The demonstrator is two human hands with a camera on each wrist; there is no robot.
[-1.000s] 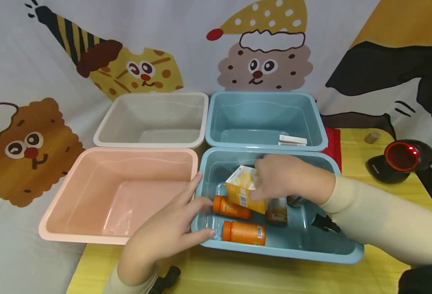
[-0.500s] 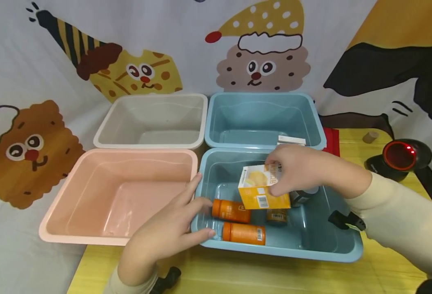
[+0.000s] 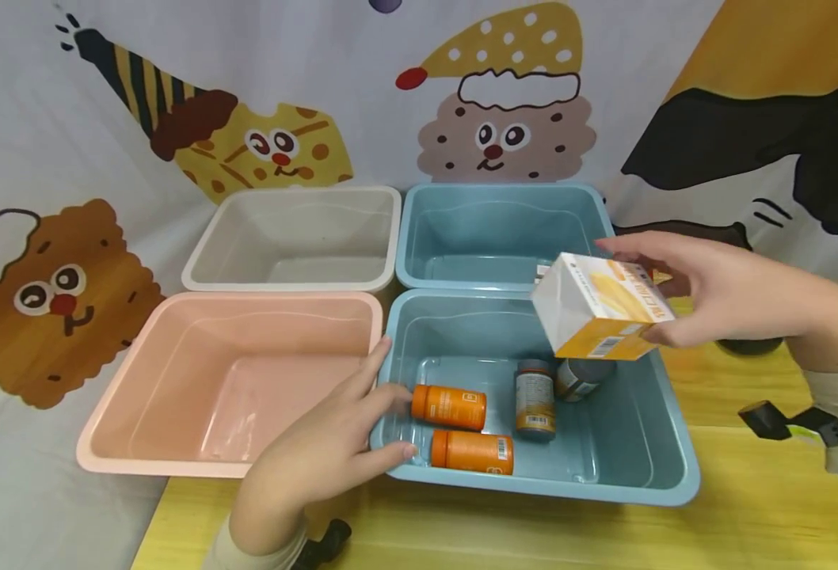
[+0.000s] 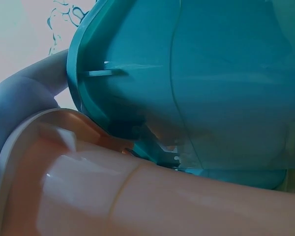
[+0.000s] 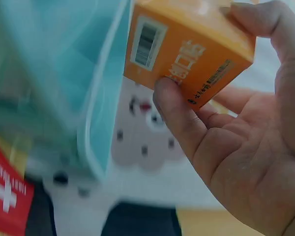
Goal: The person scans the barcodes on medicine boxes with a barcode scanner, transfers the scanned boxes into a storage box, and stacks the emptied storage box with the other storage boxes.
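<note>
My right hand (image 3: pixel 725 293) pinches a yellow-and-white box of adhesive bandages (image 3: pixel 607 309) between thumb and fingers, above the right rim of the front blue bin (image 3: pixel 455 487). In the right wrist view, the box (image 5: pixel 191 44) shows a barcode and printed lettering. My left hand (image 3: pixel 326 435) rests on the left rim of that bin, fingers extended and spread. Inside the bin lie two orange bottles (image 3: pixel 449 406), a grey-brown bottle (image 3: pixel 535 400) and a dark bottle (image 3: pixel 581 378) partly behind the held box.
A pink bin (image 3: pixel 230 463) stands at left, with a grey bin (image 3: pixel 291 285) and another blue bin (image 3: pixel 504 190) behind. A white box (image 3: pixel 542 271) in the rear blue bin is mostly hidden. A red cloth with a white cross (image 5: pixel 7 194) shows in the right wrist view.
My right hand has lifted the bandage box out of the front blue bin and carried it right, uncovering the bottles beneath. My left hand has stayed at the rim.
</note>
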